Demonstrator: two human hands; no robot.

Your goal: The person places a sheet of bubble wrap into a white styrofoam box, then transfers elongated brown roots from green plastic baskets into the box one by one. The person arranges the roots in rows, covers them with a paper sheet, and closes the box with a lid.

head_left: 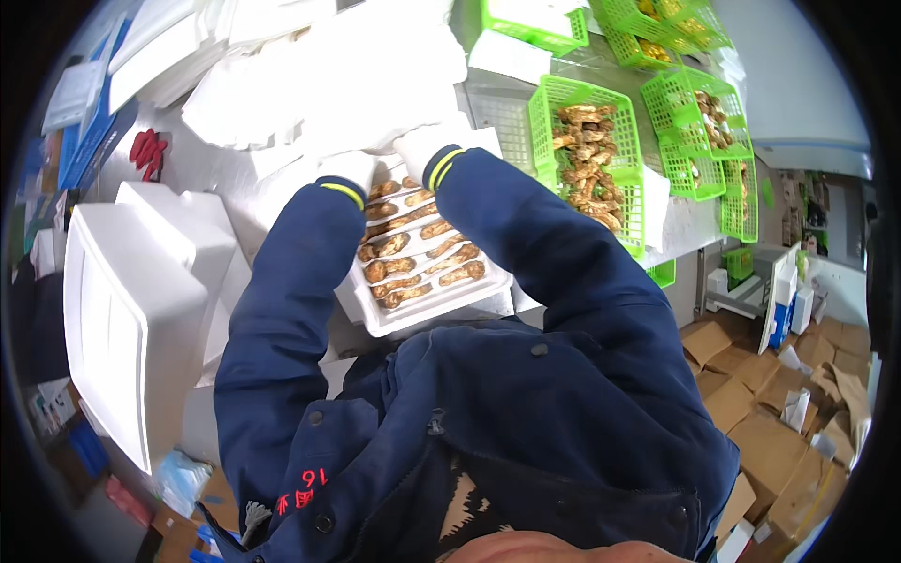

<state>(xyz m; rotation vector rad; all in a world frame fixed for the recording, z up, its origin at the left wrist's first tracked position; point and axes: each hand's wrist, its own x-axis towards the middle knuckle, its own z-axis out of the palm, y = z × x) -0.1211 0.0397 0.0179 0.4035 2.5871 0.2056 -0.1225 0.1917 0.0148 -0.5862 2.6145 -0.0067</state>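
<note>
My left hand [350, 169] and my right hand [417, 149], both in pale gloves, are at the far end of a white foam tray [383, 325]. Brown mushrooms [391, 266] lie in rows in the tray, with white sheet material between the rows. White sheets [331, 91], partly washed out by glare, lie just beyond both hands. The fingers are lost in the glare, so I cannot tell whether either hand grips something. To the right of my right arm, a green plastic basket [638, 211] holds a heap of similar mushrooms.
White foam boxes [169, 260] stand at the left, with a red bundle [148, 152] on the metal table [204, 169] behind them. More green baskets [693, 116], some holding mushrooms, are at the far right. Flattened cardboard [767, 436] covers the floor at the lower right.
</note>
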